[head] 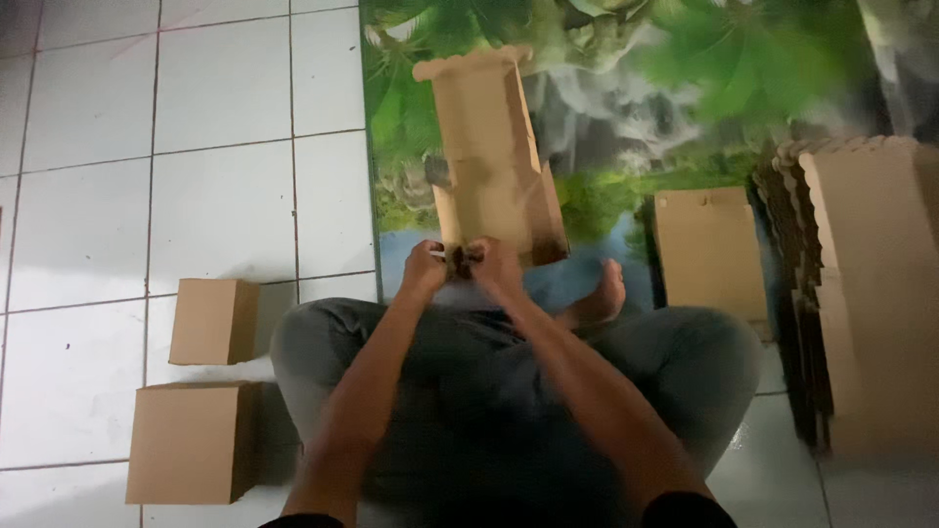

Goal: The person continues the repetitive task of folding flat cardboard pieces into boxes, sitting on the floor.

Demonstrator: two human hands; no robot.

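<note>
Cardboard blank (494, 156) half-folded: my left hand (424, 267) and right hand (492, 266) pinch its near edge. 2 finished boxes (210, 321) done; flat stack (866, 284) remains.

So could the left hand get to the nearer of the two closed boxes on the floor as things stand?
Probably yes. The nearer closed box sits on the tiles beside the left knee with nothing between, but the left hand and right hand both grip the unfolded carton, so it would have to let go.

Left hand (424, 267): centre frame, fingers curled in a closed grip. Right hand (492, 266): touching the left, likewise pinched. Forearms: bare, converging from lower edge.
</note>
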